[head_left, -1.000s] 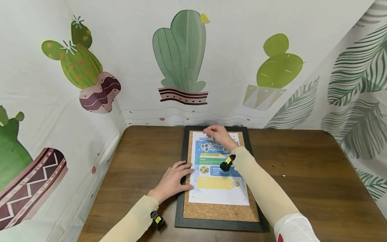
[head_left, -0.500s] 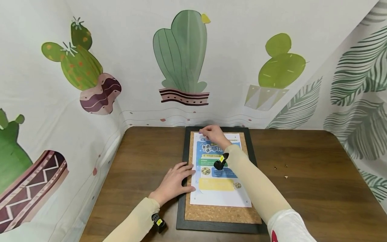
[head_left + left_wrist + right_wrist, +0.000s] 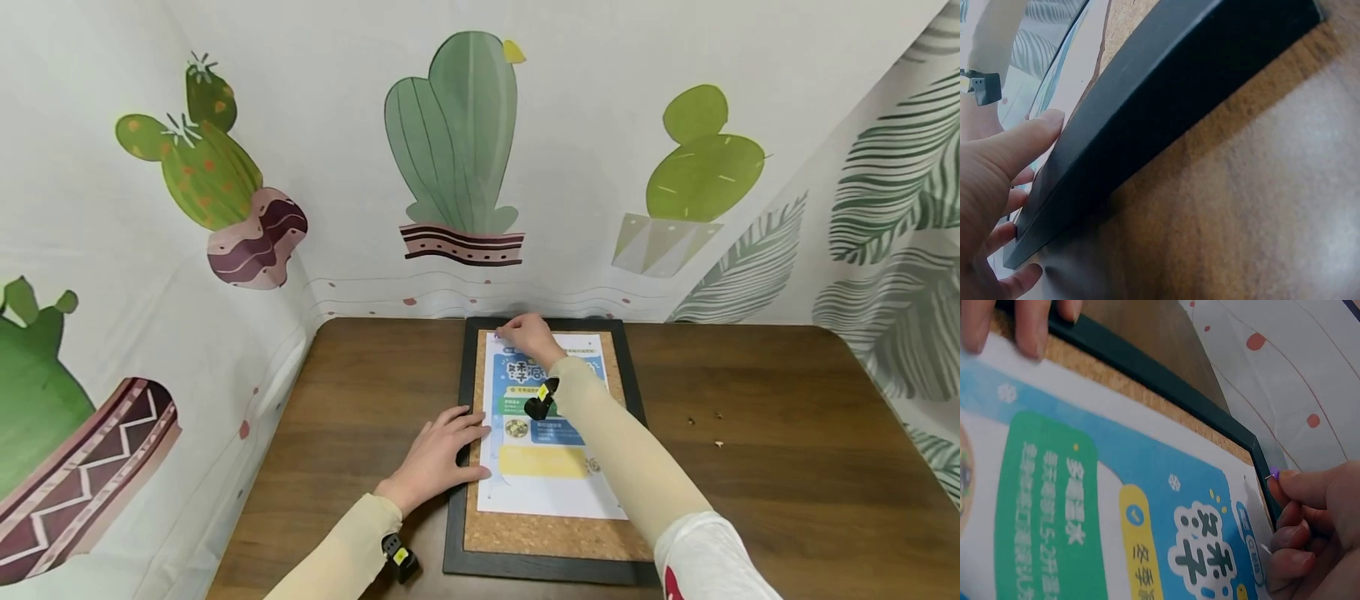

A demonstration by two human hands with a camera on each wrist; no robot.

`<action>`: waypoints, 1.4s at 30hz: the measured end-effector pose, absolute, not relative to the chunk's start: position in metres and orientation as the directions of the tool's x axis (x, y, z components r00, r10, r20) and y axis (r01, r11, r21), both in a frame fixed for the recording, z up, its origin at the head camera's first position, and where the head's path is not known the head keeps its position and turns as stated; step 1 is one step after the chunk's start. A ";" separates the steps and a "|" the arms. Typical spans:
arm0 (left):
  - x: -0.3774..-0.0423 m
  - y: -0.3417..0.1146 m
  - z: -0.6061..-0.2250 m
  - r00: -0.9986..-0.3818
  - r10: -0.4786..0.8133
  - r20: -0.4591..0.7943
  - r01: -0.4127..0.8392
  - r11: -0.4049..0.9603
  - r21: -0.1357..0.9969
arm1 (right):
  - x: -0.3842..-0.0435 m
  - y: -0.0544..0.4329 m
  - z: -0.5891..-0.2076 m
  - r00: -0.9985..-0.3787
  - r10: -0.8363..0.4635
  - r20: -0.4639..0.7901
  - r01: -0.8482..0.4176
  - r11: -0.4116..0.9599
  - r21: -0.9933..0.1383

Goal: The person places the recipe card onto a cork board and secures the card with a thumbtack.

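A printed poster [image 3: 551, 498] with blue, green and yellow panels lies on a black-framed cork board [image 3: 555, 536]. At its top left corner my right hand [image 3: 529, 336] pinches a purple push pin [image 3: 1274, 474] between thumb and index finger. The pin's metal point faces the paper and stands apart from it in the right wrist view. My left hand [image 3: 437, 462] rests with spread fingers over the board's left side. Its thumb [image 3: 1049, 125] and several fingertips touch the frame and the paper's edge. The right forearm hides part of the poster's right side.
Small objects, perhaps pins [image 3: 718, 443], lie on the brown table [image 3: 787, 483] to the board's right. A white cloth printed with cacti [image 3: 457, 142] and leaves hangs behind the table and along its left side.
My right hand has moved left along the poster's top, from near its upper middle to the top left corner, with the pin. The left hand has stayed in place; the head view shifted slightly.
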State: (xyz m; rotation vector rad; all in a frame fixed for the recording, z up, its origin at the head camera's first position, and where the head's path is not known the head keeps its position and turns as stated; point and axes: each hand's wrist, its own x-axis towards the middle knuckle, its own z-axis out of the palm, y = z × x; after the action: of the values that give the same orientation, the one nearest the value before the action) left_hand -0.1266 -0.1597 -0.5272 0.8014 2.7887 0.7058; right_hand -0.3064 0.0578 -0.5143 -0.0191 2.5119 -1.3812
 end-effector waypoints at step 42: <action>-0.127 -0.159 -0.529 -0.841 0.541 -0.020 0.476 0.756 0.448 | -0.314 0.045 -0.518 -0.962 -0.129 -0.242 0.097 0.666 -0.740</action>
State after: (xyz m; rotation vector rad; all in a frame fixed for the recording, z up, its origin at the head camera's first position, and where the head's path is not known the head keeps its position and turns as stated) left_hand -0.1268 -0.1594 -0.5286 0.8175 2.8036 0.6553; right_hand -0.3135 0.0454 -0.5178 -0.0256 2.6094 -1.1820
